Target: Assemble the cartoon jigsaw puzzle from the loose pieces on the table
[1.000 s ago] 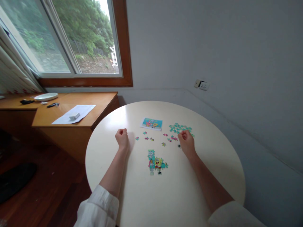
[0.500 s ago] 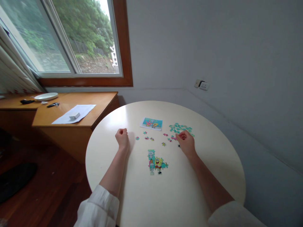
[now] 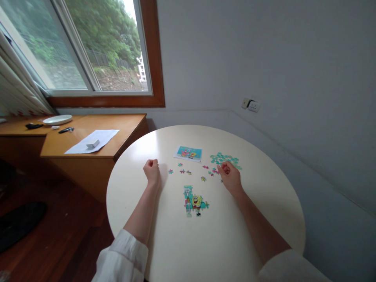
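My left hand [image 3: 151,171] rests on the table as a loose fist, with nothing showing in it. My right hand [image 3: 230,176] has its fingers curled into a pinch beside pink puzzle pieces [image 3: 214,170]; whatever the fingertips may hold is hidden. Between my forearms lies a partly joined cartoon puzzle [image 3: 196,201], with a tall pale-blue figure and a yellow square one. Loose pieces are scattered beyond it, among them a yellow piece [image 3: 203,179] and a pink-and-teal piece [image 3: 170,171]. A heap of teal pieces [image 3: 220,158] lies just past my right hand.
A picture card [image 3: 188,153] of the same cartoon lies behind the loose pieces on the round white table [image 3: 176,250]. To the left stands a wooden desk [image 3: 129,125] bearing paper [image 3: 78,147], a small white box [image 3: 93,143] and a white plate [image 3: 57,120].
My right hand has shifted very slightly to the left, its fingers still curled. My left hand and the puzzle pieces stay where they were.
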Motion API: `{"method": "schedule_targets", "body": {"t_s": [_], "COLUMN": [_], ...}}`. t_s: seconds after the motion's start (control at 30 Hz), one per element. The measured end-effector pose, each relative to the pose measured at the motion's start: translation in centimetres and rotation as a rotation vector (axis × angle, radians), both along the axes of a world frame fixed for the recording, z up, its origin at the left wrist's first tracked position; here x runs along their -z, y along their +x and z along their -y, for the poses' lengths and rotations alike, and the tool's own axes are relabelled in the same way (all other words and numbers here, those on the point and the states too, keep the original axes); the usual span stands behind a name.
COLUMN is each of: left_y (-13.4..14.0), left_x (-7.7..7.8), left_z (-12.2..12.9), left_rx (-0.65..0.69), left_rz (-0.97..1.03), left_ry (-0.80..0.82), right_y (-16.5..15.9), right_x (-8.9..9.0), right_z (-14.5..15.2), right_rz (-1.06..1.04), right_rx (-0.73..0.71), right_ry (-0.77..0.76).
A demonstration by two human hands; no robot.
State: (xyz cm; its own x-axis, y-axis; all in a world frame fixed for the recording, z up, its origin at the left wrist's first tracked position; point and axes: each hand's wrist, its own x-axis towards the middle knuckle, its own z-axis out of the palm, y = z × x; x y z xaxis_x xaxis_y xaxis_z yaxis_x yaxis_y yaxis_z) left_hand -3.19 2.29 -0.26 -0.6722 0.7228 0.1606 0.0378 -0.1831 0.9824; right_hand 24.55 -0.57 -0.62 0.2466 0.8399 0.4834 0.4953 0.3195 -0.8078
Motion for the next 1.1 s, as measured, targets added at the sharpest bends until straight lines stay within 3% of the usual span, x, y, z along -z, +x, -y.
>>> {"method": "schedule_targets", "body": {"t_s": [0.47,0.8,1.1], "left_y": [0.09,-0.05,-0.10], "left_x": [-0.13,0.19,0.16], "left_z": [0.11,-0.17,-0.16], "left_rx": [0.003,-0.001,0.001], "left_rz": [0.006,0.007,0.003], "left_ry": [0.009,0.017,0.016], "right_y": [-0.16,-0.25,-0.12], "right_x": [0.28,-0.44,-0.54], "right_z": [-0.16,0.14,0.36], "right_rz": [-0.087,0.000,0.056], "right_rx": [0.017,0.108,0.088], "right_ry": [-0.066,-0.064,-0.048]}}
